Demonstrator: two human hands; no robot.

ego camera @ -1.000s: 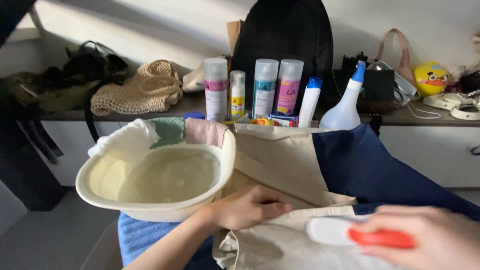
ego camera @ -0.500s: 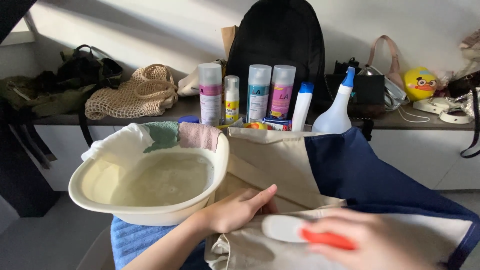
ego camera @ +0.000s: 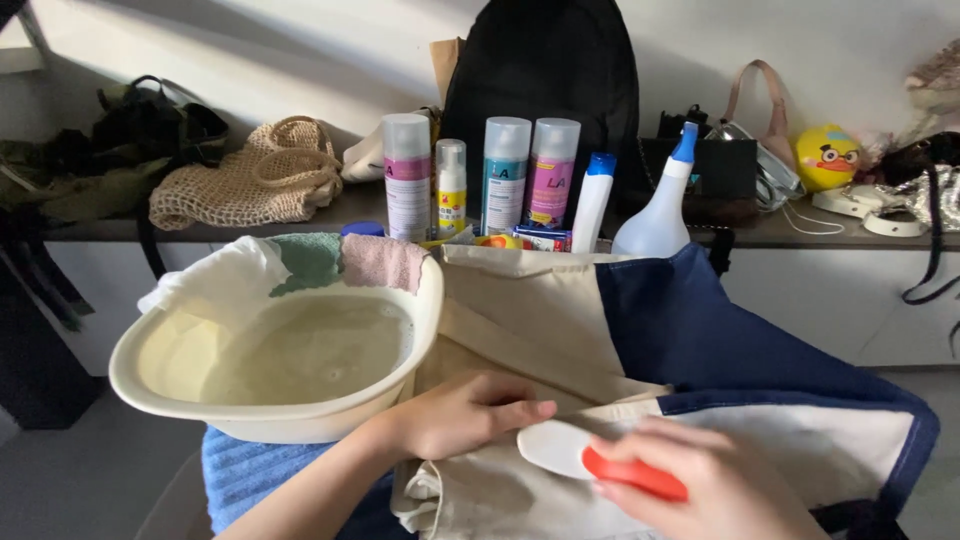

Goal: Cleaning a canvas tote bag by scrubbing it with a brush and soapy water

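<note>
Brush: white body, red grip; lies on cream tote bag, now further left than a second ago.
Right hand: clasps brush.
Left hand: flat, pinning bag beside basin.

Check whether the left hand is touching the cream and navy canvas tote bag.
Touching: the head view shows the left hand lying palm-down flat on the cream and navy canvas tote bag.
</note>
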